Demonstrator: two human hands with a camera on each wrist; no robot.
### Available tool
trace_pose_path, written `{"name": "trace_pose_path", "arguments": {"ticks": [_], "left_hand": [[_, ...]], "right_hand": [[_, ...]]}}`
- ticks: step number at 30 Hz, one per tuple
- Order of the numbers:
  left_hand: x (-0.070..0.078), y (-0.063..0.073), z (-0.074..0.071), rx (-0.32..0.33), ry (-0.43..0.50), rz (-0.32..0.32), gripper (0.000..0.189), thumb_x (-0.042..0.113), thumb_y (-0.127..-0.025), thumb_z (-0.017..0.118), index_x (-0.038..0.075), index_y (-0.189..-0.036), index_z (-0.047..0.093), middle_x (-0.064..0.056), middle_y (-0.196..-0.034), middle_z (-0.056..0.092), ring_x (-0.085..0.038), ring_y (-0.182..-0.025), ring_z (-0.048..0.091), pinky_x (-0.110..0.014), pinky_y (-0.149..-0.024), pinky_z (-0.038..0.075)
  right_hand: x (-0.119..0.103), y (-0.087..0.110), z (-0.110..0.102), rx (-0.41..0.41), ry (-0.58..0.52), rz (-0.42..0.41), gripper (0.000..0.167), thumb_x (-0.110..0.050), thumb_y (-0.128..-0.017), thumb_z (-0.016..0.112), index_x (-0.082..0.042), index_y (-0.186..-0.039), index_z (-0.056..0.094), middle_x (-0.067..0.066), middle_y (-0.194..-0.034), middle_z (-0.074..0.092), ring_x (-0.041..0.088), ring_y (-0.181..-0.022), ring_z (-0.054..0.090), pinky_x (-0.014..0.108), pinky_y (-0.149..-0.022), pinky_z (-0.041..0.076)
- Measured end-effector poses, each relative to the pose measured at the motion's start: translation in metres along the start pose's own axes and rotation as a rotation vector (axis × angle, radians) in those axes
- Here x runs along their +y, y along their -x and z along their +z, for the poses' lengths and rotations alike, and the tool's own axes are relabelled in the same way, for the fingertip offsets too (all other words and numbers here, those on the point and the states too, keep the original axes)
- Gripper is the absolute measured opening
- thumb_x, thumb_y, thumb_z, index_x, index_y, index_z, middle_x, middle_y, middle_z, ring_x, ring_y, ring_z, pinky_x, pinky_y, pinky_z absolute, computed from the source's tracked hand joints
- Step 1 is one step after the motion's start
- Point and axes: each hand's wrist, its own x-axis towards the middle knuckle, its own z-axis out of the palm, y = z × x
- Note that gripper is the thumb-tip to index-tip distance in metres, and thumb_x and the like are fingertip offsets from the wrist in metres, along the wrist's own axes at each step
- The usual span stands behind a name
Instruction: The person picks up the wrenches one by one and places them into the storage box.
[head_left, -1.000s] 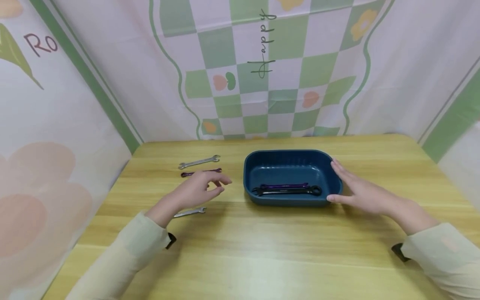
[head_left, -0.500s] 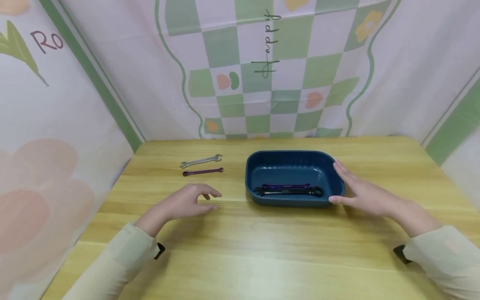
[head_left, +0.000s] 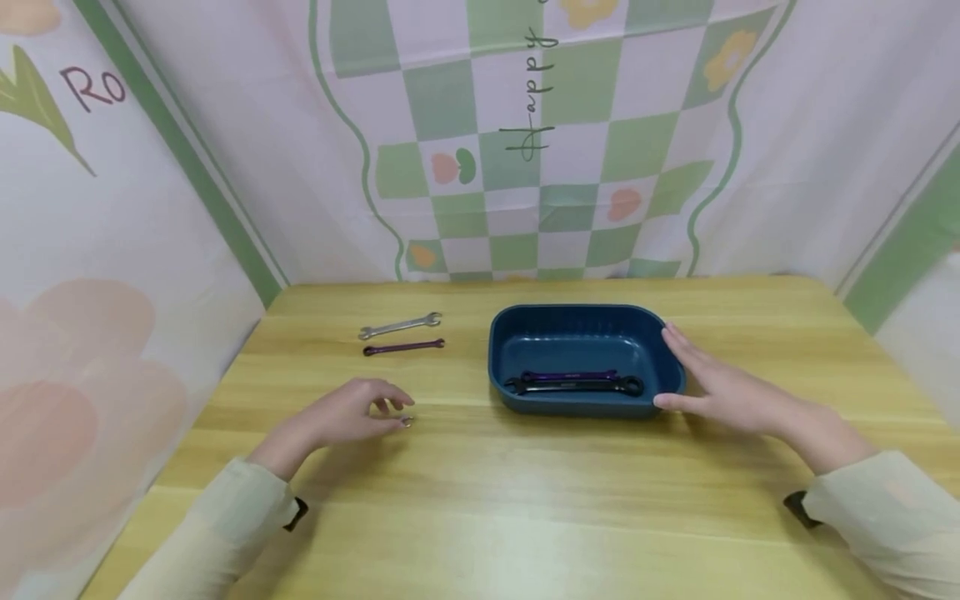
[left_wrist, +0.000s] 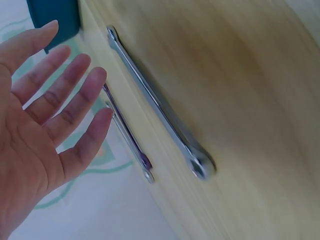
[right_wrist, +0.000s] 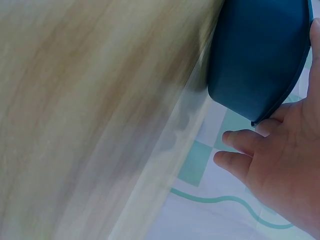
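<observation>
My left hand (head_left: 347, 414) hovers over a silver wrench (head_left: 407, 422), mostly hidden under it in the head view. The left wrist view shows this wrench (left_wrist: 155, 102) whole on the table, apart from the spread, loosely bent fingers. Farther back lie a purple wrench (head_left: 403, 347) and another silver wrench (head_left: 401, 326), roughly parallel. My right hand (head_left: 723, 387) rests against the right end of a dark blue plastic bin (head_left: 585, 409), its thumb and fingers fairly straight along the rim. Inside the bin lie a black wrench (head_left: 573, 386) and a purple wrench (head_left: 562, 376), side by side.
The light wooden table (head_left: 510, 508) runs back to a patterned cloth (head_left: 513, 225) hanging behind it. Another cloth (head_left: 112, 350) hangs along the left side. A black band (head_left: 296, 514) shows at the left sleeve's cuff.
My left hand has moved left and nearer to me, away from the purple wrench, which it partly covered before. The right hand stays at the bin.
</observation>
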Motion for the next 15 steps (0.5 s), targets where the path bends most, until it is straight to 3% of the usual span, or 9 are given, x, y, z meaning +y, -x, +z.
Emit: {"name": "trace_pose_path", "arguments": {"ticks": [15], "left_hand": [[-0.017,0.014,-0.005,-0.015,-0.013,-0.017,0.031,0.009,-0.091,0.077,0.004,-0.121,0.072,-0.003,-0.110,0.069,-0.019,-0.098,0.065,-0.039,-0.086,0.056]], "right_hand": [[0.002,-0.001,0.003,-0.001,0.006,0.003,0.104,-0.046,-0.100,0.064,-0.010,-0.164,-0.010,0.015,-0.168,-0.016,0.060,-0.145,0.012,0.075,-0.109,0.020]]}}
